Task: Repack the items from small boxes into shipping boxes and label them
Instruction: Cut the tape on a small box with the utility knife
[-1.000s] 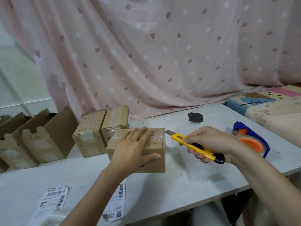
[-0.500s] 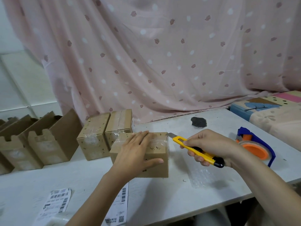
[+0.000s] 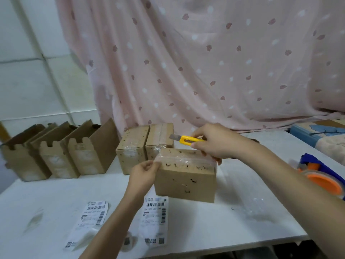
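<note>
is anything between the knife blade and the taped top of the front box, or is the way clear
Nothing visible blocks it. The utility knife, gripped by the right hand, hangs just above the back edge of the front box. The left hand pinches the clear tape at the box's left corner, off to the side of the blade.

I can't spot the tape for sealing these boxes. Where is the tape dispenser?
In the head view the blue and orange tape dispenser sits at the table's far right edge, beyond the right forearm and right of the taped cardboard box.
</note>
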Action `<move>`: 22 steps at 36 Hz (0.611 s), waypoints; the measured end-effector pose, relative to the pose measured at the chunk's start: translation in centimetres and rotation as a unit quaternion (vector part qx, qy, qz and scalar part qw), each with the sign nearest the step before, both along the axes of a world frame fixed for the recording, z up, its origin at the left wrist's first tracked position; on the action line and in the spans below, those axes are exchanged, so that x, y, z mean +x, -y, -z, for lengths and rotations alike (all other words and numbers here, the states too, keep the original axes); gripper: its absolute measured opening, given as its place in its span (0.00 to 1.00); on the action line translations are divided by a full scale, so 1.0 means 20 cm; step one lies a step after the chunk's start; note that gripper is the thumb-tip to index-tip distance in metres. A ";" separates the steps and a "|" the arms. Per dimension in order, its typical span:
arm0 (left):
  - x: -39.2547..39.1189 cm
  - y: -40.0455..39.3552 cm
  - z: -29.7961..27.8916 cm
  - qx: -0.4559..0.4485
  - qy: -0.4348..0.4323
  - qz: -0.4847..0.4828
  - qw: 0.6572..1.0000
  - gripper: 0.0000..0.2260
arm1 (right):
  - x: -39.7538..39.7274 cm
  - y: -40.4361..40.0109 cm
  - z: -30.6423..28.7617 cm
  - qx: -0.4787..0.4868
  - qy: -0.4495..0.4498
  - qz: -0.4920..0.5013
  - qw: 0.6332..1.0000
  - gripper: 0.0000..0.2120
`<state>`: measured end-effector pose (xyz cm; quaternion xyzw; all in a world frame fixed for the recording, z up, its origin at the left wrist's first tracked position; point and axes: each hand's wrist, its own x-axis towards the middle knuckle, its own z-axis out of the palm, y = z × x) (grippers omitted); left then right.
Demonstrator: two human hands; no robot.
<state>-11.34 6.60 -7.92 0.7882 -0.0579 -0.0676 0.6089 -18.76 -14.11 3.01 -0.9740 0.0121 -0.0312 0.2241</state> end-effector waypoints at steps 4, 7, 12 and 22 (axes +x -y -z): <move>0.00 0.02 0.02 -0.021 -0.045 0.011 0.999 0.09 | 0.09 -0.10 -0.03 -0.092 -0.025 -0.037 0.995 0.06; 0.00 0.03 0.03 -0.033 -0.062 0.003 0.998 0.13 | 0.13 -0.14 -0.03 -0.152 -0.018 -0.033 0.988 0.08; 0.01 0.05 0.04 -0.032 -0.053 -0.008 0.998 0.17 | 0.17 -0.14 -0.01 -0.201 0.011 -0.035 0.979 0.10; 0.03 0.05 0.10 -0.034 -0.022 -0.014 0.999 0.31 | 0.17 -0.13 0.04 -0.210 0.012 -0.038 0.977 0.13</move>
